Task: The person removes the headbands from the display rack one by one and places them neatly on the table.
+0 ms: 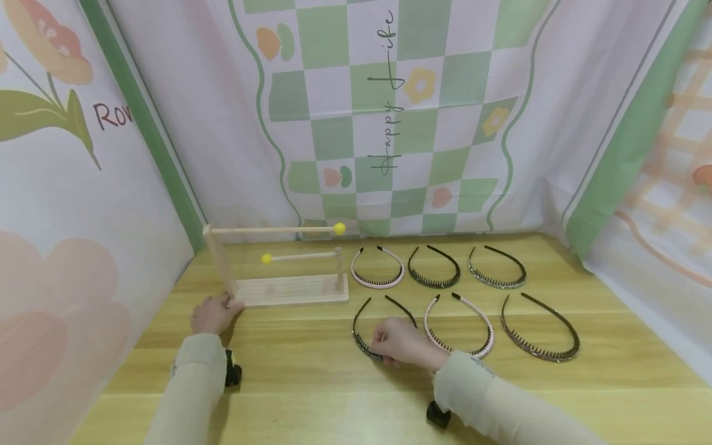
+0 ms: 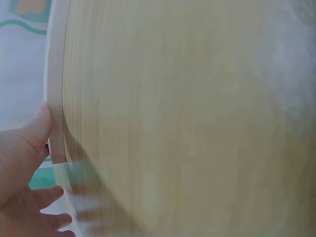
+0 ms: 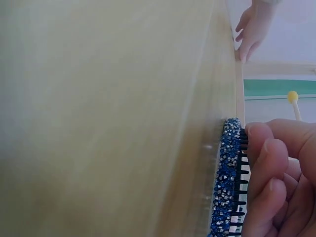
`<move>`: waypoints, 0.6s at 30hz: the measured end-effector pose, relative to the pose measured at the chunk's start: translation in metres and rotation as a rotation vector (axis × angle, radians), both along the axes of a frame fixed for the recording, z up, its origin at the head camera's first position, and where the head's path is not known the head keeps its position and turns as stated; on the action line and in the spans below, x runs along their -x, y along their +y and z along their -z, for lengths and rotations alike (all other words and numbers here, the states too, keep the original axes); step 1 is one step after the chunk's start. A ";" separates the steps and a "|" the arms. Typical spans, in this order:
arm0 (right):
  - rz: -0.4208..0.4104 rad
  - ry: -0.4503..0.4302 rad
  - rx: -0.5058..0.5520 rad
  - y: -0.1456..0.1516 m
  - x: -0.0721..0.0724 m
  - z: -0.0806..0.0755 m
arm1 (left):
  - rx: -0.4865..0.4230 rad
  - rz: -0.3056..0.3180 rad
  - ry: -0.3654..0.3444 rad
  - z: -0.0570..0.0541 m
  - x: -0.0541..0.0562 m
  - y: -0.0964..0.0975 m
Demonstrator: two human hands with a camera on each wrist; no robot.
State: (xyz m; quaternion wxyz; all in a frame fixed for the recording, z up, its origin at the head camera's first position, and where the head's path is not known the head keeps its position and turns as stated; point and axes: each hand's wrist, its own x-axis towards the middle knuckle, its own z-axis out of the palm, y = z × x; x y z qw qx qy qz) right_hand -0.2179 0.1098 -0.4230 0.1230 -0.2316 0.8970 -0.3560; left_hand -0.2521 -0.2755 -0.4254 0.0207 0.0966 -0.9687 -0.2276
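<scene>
A wooden stand (image 1: 292, 290) with a flat base, uprights and two yellow-tipped rods is at the left of the table. My left hand (image 1: 214, 314) holds the left end of its base, thumb (image 2: 38, 129) against the edge, other fingers spread beyond it. My right hand (image 1: 406, 342) is at the front-left headband (image 1: 356, 334), its curled fingers (image 3: 266, 163) at the black comb teeth. Blue and silver sparkling stones cover this headband in the right wrist view. It still lies on the table, and the hand hides part of it.
Right of it lie a pink headband (image 1: 489, 327) and a dark headband (image 1: 573, 337). Behind them are another pink headband (image 1: 402, 272), a black headband (image 1: 457, 272) and a silvery headband (image 1: 523, 272). A checkered curtain (image 1: 372, 133) hangs behind the wooden table (image 1: 289, 383).
</scene>
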 end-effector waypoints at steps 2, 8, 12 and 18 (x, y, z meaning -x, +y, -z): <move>0.004 0.001 0.004 -0.001 0.000 0.000 | 0.006 0.003 0.001 0.001 0.001 -0.001; 0.016 -0.008 0.015 -0.002 0.000 -0.001 | 0.001 0.007 0.002 0.002 0.002 -0.002; 0.016 -0.021 0.019 0.000 0.001 -0.002 | -0.003 0.008 0.001 0.002 0.002 -0.002; 0.027 -0.040 0.024 0.004 0.005 -0.003 | 0.013 0.015 0.005 0.003 0.002 -0.003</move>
